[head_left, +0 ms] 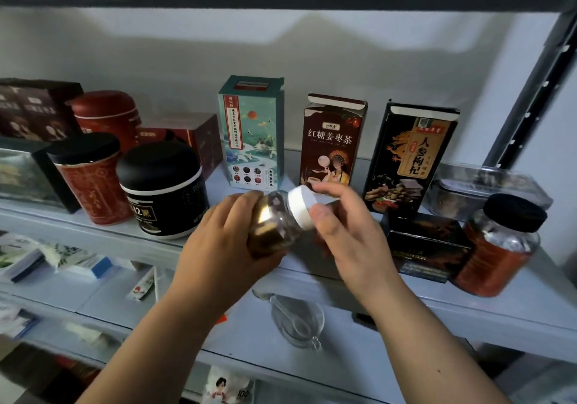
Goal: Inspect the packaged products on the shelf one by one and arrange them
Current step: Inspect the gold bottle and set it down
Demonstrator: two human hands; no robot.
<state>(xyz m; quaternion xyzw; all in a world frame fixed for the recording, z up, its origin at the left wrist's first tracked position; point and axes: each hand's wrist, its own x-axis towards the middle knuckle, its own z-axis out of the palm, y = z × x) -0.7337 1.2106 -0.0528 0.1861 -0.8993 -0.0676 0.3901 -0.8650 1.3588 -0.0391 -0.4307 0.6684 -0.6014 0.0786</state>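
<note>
Shelf row, left side: a red jar with black lid (90, 179) and a black tub (162, 190) stand close together near the front edge of the shelf (515, 303); any slot chosen here is tight, so the held item should go in upright and slowly.

Left hand (224, 241): wrapped around the lower body of a small glass jar (274, 222), fingers curled behind it, palm carrying the weight. Judged the anchor hand; it should grip firmly while the other turns the jar for reading.

Small glass jar: held in the air in front of the shelf, tilted with its top leaning right; gold label faces the camera, dark contents show through the glass.

White cap (301, 205): on the jar's neck; whether it is screwed tight cannot be told. Worth checking before tilting further.

Right hand (346, 232): fingers and thumb pinched on the white cap, other fingers loosely spread.

Back row: teal box (251, 132), brown box (334, 141) and black box (409, 157) stand upright behind the hands; keep knuckles off them.

Right end: a red jar with black cap (502, 244) stands beside a flat dark box (427, 244).
</note>
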